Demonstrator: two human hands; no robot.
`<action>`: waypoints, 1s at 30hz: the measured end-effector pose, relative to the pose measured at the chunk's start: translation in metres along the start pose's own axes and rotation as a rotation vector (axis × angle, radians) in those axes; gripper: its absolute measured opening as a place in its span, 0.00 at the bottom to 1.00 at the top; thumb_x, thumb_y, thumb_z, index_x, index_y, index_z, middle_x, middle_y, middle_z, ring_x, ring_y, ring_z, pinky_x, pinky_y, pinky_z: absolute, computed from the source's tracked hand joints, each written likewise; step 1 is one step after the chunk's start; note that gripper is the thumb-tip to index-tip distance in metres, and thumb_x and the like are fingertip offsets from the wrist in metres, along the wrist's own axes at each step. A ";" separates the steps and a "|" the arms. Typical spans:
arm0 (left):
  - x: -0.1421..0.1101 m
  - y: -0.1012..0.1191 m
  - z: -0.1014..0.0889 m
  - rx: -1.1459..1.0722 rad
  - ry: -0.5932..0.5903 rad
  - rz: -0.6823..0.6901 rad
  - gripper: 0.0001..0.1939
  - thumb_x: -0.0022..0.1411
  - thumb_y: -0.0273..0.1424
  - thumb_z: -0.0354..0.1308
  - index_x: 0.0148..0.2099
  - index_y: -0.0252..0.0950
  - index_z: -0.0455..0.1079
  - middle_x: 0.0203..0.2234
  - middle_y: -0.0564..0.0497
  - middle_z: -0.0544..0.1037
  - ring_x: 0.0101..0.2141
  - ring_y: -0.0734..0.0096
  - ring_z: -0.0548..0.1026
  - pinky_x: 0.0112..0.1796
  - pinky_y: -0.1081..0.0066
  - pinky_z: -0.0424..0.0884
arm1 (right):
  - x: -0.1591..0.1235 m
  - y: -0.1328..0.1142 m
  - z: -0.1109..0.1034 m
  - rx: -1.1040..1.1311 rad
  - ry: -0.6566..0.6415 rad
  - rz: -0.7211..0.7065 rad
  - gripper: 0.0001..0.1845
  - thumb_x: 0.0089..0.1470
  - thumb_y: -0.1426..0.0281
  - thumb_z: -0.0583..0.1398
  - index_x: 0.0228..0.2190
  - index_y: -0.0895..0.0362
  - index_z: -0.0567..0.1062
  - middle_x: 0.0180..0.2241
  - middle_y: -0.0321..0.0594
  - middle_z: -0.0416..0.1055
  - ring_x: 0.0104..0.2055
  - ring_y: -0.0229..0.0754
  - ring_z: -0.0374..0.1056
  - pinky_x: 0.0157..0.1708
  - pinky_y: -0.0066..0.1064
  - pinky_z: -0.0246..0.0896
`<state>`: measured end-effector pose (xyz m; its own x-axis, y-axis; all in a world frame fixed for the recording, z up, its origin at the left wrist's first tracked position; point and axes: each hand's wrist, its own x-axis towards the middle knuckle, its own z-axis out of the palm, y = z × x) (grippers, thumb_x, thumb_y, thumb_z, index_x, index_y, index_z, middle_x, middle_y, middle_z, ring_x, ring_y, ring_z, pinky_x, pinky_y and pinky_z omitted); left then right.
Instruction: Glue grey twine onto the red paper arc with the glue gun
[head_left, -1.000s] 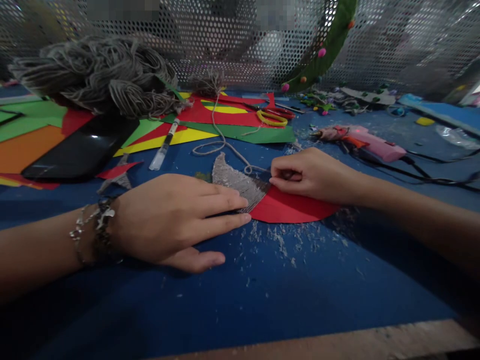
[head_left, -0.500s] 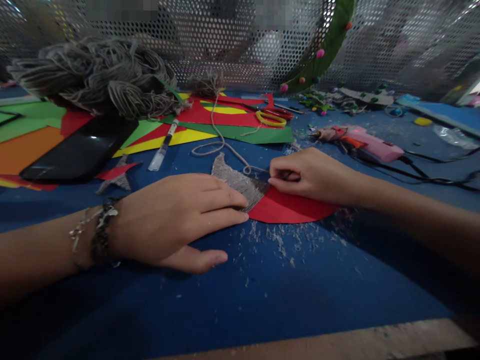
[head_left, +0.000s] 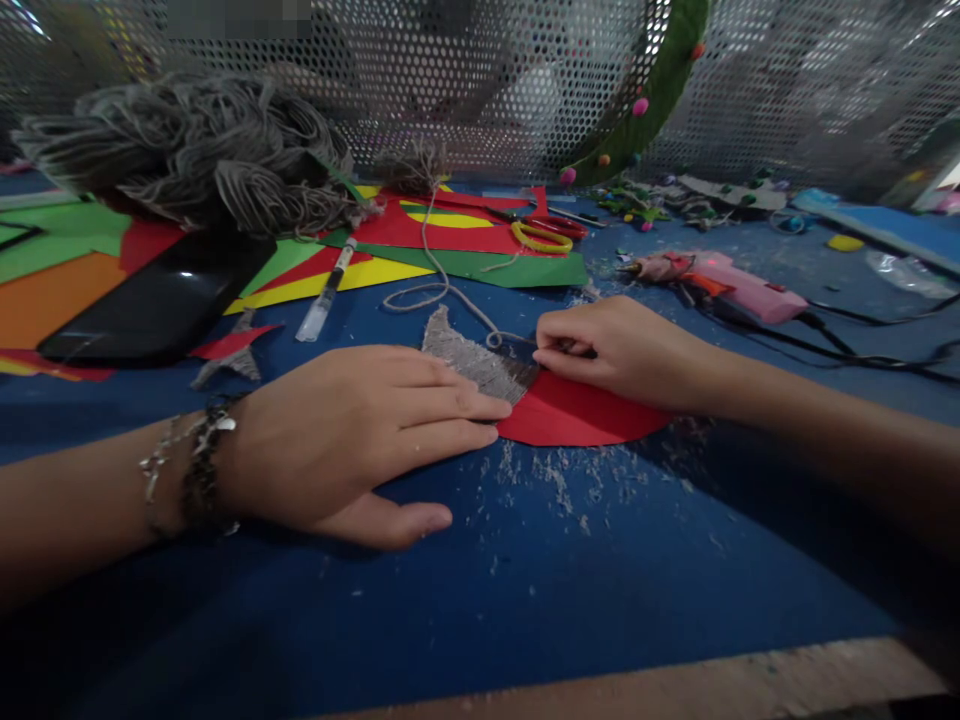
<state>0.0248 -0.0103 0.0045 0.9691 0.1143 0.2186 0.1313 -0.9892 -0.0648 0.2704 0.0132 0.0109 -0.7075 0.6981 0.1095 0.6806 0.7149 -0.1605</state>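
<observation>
A red paper cutout (head_left: pixel 581 412) lies flat on the blue table, its left part covered with rows of grey yarn (head_left: pixel 472 355). My left hand (head_left: pixel 375 435) rests flat over the yarn-covered part, fingers stretched out and thumb apart. Above the red part, my right hand (head_left: pixel 600 345) is closed in a pinch on the loose yarn strand (head_left: pixel 454 285), at the border of the grey rows. That strand loops back across the table toward the far side. The left end of the cutout is hidden under my left hand.
A big grey yarn skein (head_left: pixel 195 150) sits at the back left, beside a black phone (head_left: pixel 161 300). Coloured paper, a marker (head_left: pixel 328 290) and scissors (head_left: pixel 544 236) lie behind my hands. At right is a pink glue gun (head_left: pixel 742 285) with its cable. A perforated metal panel (head_left: pixel 465 90) stands behind.
The index and middle fingers of my left hand have slid slightly right over the yarn rows to the red edge. My right hand has shifted a touch left.
</observation>
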 end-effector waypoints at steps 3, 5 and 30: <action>0.000 0.000 0.000 -0.001 0.005 -0.001 0.19 0.64 0.35 0.46 0.50 0.30 0.69 0.50 0.43 0.73 0.47 0.58 0.73 0.48 0.59 0.70 | 0.000 0.000 0.001 -0.018 0.006 0.015 0.10 0.54 0.69 0.52 0.22 0.56 0.60 0.19 0.33 0.62 0.21 0.32 0.53 0.24 0.26 0.44; 0.000 0.000 0.001 -0.006 0.008 0.001 0.19 0.63 0.35 0.47 0.51 0.31 0.69 0.50 0.44 0.73 0.47 0.58 0.73 0.48 0.59 0.70 | 0.000 0.000 0.002 -0.027 0.009 0.023 0.10 0.54 0.69 0.51 0.22 0.56 0.60 0.20 0.33 0.62 0.21 0.32 0.53 0.25 0.26 0.44; -0.006 -0.002 0.007 -0.183 0.023 -0.084 0.18 0.60 0.30 0.48 0.52 0.34 0.64 0.54 0.45 0.69 0.52 0.61 0.66 0.55 0.60 0.60 | -0.001 0.002 0.004 0.010 0.018 0.018 0.10 0.55 0.69 0.51 0.22 0.56 0.62 0.19 0.32 0.61 0.21 0.33 0.54 0.25 0.25 0.45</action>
<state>0.0206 -0.0088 -0.0033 0.9511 0.1973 0.2376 0.1697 -0.9767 0.1317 0.2717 0.0136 0.0064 -0.6914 0.7118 0.1241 0.6914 0.7016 -0.1725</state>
